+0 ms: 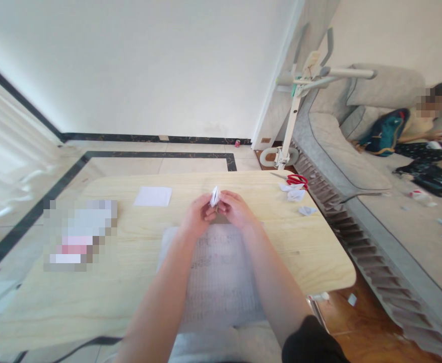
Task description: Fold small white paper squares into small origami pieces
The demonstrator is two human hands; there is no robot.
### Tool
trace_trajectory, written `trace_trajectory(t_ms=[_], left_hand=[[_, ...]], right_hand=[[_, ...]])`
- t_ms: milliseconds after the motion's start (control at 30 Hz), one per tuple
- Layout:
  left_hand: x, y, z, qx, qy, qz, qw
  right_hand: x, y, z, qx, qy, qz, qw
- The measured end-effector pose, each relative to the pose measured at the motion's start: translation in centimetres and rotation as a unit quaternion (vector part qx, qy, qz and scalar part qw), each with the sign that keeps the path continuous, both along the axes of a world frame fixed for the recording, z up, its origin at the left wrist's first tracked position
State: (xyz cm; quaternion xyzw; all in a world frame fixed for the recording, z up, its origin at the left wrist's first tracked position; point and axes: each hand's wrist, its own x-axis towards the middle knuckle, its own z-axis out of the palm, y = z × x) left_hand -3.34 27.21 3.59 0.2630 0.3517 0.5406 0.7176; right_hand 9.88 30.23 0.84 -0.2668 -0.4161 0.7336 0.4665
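My left hand [200, 216] and my right hand [237, 208] meet over the middle of a light wooden table [103, 297]. Both pinch a small folded piece of white paper [215, 195] that stands up between the fingertips. Under my forearms lies a large pale printed sheet [221, 282]. A flat white paper square [153, 196] rests on the table to the left of my hands.
Red-handled scissors [296, 179] and a few small folded paper pieces [295, 193] lie at the table's far right. A blurred patch covers something at the table's left. A grey sofa [337, 151] with a seated person stands to the right, and a white stand is by the wall.
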Motion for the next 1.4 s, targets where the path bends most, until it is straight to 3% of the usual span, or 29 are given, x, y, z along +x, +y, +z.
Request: trace_trajectory(t_ms=[267,567,867,1000,1067,1200,1400], left_hand=[[0.0,0.2,-0.5,0.001,0.004,0.006,1.0],[-0.1,0.1,-0.4,0.025,0.089,0.042,0.995],[-0.3,0.5,-0.7,0.011,-0.008,0.039,0.999],[-0.6,0.7,-1.3,0.034,-0.085,0.033,0.995],[-0.8,0.9,-1.5,0.042,-0.108,0.036,0.993],[-0.9,1.1,-1.7,0.053,-0.123,0.025,0.991],[-0.8,0.9,-1.7,0.061,-0.115,0.023,0.991]], right_hand=[[0.0,0.0,0.2,-0.002,-0.013,-0.006,1.0],[0.1,0.0,0.0,-0.007,-0.011,-0.001,1.0],[-0.2,0.1,-0.1,-0.03,0.0,-0.006,1.0],[-1.0,0.5,0.3,-0.081,0.031,-0.046,0.995],[-1.5,0.6,0.6,-0.07,0.023,-0.053,0.996],[-2.0,0.7,1.3,-0.031,-0.028,-0.021,0.999],[-1.6,0.5,1.9,-0.04,-0.019,-0.001,0.999]])
